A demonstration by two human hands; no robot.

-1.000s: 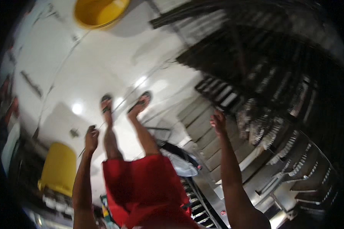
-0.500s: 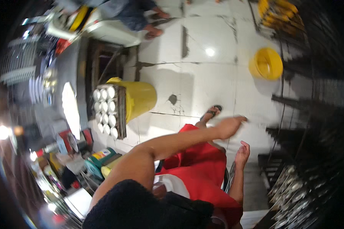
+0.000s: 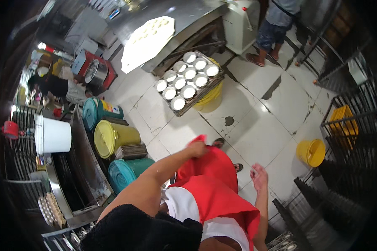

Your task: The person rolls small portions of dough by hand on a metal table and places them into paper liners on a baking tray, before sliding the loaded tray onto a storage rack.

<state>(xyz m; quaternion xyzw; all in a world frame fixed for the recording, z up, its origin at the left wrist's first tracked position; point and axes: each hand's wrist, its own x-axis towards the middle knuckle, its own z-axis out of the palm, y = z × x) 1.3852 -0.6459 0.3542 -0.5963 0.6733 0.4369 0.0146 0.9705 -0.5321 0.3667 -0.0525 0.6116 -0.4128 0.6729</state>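
Note:
My left hand [image 3: 197, 149] is closed on a bunched edge of the red apron [image 3: 213, 188], pulling a fold of cloth up in front of my lap. My right hand [image 3: 259, 176] hangs free on the other side, fingers apart, with nothing visible in it. Ahead of me, a dark tray [image 3: 178, 112] carries several fluted white cups [image 3: 180, 83] in rows. The tray rests on a yellow bucket [image 3: 209, 102] beside the metal worktable.
Lidded drums, including a yellow one [image 3: 123, 137] and a teal one [image 3: 125, 171], line the left. A white board [image 3: 148, 46] with dough pieces lies on the worktable [image 3: 197, 16]. Right are a yellow pail [image 3: 311, 151] and dark racks [image 3: 347, 146]. Another person [image 3: 272, 33] stands far right.
My view has turned left, so the tray and worktable now appear ahead. My left hand has come back from reaching across to the right and has gripped the apron.

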